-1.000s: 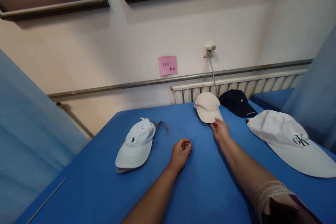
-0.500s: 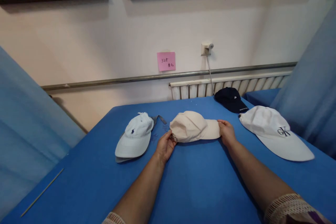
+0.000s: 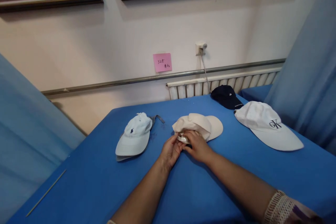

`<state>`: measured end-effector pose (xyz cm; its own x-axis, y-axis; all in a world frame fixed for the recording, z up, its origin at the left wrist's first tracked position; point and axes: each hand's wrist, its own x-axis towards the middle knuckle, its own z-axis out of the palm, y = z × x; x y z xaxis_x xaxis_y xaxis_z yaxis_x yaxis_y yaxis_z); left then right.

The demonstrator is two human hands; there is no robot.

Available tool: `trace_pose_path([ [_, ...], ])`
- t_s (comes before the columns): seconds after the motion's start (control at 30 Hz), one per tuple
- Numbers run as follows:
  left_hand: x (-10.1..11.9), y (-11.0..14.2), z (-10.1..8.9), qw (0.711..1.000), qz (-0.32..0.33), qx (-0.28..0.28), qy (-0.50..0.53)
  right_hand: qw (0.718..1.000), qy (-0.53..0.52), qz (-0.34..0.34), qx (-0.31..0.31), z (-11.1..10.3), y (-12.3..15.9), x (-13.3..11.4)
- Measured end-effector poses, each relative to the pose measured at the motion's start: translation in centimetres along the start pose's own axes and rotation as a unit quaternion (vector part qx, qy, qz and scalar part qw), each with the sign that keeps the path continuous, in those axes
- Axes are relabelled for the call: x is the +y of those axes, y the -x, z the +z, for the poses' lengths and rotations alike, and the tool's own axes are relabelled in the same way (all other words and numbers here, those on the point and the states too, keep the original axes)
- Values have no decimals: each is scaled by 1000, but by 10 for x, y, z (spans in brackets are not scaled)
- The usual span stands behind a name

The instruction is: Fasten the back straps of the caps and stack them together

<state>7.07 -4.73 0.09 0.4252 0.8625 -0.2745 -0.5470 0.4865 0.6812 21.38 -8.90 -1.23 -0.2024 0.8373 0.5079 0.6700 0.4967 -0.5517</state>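
A cream baseball cap [image 3: 193, 123] lies on the blue table in front of me, its brim pointing right. At its back edge, my left hand [image 3: 171, 149] pinches one end of the cap's strap [image 3: 183, 139]. My right hand [image 3: 198, 146] grips the strap and lower edge from the other side, its fingers partly inside the cap. The fingertips of both hands are close together, and the right fingers hide part of the strap. To the left sits a pale blue cap [image 3: 136, 131] with a small dark rider logo, stacked over a grey one.
A white cap [image 3: 262, 120] with dark letters lies at the right, with a navy cap [image 3: 226, 96] behind it. A thin stick [image 3: 46, 193] rests near the left edge. Blue curtains [image 3: 23, 129] hang on both sides; a radiator [image 3: 189, 90] runs behind the table.
My right hand has let go of the brim and moved left to the strap beside my left hand. The cream cap has turned slightly, its back opening now facing me. The view has shifted a little.
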Motion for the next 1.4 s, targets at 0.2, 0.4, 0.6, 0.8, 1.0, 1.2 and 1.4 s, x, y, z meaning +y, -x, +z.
trace_pose_path([
  [0.2,-1,2,-4,998,7,28,-53,999,25,42,-21,-9,-4,29],
  [0.4,8,-3,-8,955,102,114,-255,995,47,75,-36,-10,-4,31],
  [0.6,12,3,-4,796,299,95,-518,994,51,79,-62,-7,-3,25],
  [0.8,-5,4,1,733,256,-56,-628,995,11,65,-72,-9,1,25],
  [1.0,-12,-1,0,719,247,-73,-646,987,-127,74,-64,-13,9,40],
  [1.2,-14,-4,3,690,251,-58,-676,979,-165,99,-72,-12,7,39],
  [1.4,-12,-12,-3,689,234,-82,-681,968,-220,108,-52,-11,6,36],
])
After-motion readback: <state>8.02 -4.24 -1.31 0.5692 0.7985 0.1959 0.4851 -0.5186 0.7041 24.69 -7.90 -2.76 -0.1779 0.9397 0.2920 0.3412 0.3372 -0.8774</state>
